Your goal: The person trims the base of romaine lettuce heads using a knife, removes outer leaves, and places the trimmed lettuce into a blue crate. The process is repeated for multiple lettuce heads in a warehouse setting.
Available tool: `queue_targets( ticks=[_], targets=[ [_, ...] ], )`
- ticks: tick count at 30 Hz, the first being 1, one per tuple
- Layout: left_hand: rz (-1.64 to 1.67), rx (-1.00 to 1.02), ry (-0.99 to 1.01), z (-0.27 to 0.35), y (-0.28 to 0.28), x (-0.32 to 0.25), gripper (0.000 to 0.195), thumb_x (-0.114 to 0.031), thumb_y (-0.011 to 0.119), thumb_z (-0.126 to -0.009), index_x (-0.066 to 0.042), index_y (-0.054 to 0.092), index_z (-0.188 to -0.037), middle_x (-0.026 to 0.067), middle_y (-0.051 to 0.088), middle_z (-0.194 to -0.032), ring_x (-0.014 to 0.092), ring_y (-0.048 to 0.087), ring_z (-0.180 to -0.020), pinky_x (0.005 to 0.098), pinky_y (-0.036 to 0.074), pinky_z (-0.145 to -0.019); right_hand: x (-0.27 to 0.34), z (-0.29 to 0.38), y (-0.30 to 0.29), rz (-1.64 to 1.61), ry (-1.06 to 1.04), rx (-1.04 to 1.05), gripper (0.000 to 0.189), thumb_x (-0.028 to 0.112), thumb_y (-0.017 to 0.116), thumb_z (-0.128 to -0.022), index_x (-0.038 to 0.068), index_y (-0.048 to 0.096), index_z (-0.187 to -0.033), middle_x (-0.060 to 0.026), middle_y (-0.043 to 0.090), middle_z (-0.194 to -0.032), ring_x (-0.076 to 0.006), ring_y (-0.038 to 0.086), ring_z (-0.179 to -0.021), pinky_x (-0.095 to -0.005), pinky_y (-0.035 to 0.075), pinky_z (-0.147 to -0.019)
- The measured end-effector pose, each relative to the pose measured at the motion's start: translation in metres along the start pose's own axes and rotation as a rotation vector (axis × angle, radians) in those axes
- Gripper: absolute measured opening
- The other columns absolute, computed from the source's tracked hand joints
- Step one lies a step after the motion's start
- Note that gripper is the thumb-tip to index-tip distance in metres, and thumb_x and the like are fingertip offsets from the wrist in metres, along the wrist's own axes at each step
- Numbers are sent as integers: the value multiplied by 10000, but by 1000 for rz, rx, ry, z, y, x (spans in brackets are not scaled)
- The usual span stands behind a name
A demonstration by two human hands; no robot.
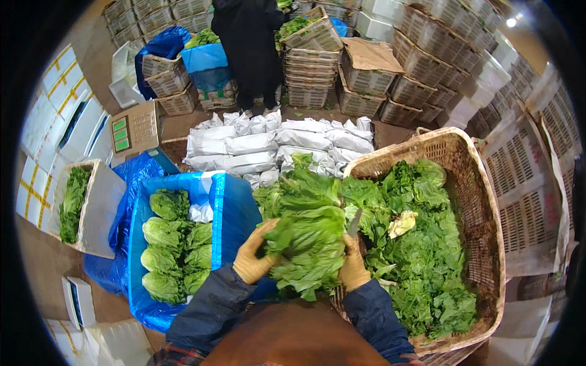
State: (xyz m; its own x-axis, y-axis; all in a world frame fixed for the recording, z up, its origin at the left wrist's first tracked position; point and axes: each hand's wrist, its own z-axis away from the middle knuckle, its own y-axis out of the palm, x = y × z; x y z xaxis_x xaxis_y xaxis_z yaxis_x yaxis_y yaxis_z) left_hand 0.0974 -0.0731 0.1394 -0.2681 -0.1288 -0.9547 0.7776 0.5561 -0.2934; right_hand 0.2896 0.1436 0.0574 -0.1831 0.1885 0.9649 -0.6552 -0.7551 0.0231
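Observation:
A leafy head of green lettuce (309, 249), slightly blurred, is held up in front of my body. My left hand (254, 254), in a tan glove, grips its left side. From my right hand (355, 265), gloved alike, a knife blade (354, 223) points upward; the handle is hidden in the palm. The right fingers also touch the lettuce's right edge. More lettuce (268, 199) lies just beyond it. On the left, a box with a blue plastic liner (236, 206) holds lettuce heads (158, 258) in two columns. Loose lettuce leaves (425, 274) fill much of the plastic crate (496, 238) to my right.
White wrapped bundles (252, 142) are stacked ahead, beside a scale with a keypad (135, 128). A foam box (103, 210) with greens stands far left. Beyond, a person in dark clothing (249, 50) stands among stacked crates (311, 73). A pale leaf (403, 224) tops the right-hand leaves.

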Motion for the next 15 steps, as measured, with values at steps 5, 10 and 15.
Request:
queue_targets(
  ticks=[5,10,15],
  targets=[
    [-225,-106,529,-7,-22,-16,358,16,713,-762,-31,742,-1115,146,743,-1120,417,615,-1229,579,422,-1095,-1,4,-12,140,36,250,418,120,657,-930,9,499,-1300,-142,637,-1093,-268,656,-916,-380,550,-777],
    [-251,-178,488,-5,-61,-19,245,-23,705,-815,-34,763,-1053,119,754,-1080,385,647,-1173,486,478,-1068,41,9,-1,142,16,384,124,72,613,-960,14,600,-1069,-93,630,-939,-203,656,-711,-319,544,-611],
    [730,-142,-198,-29,-98,107,331,-253,641,-1002,-38,681,-1250,127,725,-1137,259,686,-1063,381,552,-974,66,1,-22,-295,463,548,325,244,702,-911,31,637,-1148,-15,630,-899,-131,584,-811,-300,489,-700]
  ],
)
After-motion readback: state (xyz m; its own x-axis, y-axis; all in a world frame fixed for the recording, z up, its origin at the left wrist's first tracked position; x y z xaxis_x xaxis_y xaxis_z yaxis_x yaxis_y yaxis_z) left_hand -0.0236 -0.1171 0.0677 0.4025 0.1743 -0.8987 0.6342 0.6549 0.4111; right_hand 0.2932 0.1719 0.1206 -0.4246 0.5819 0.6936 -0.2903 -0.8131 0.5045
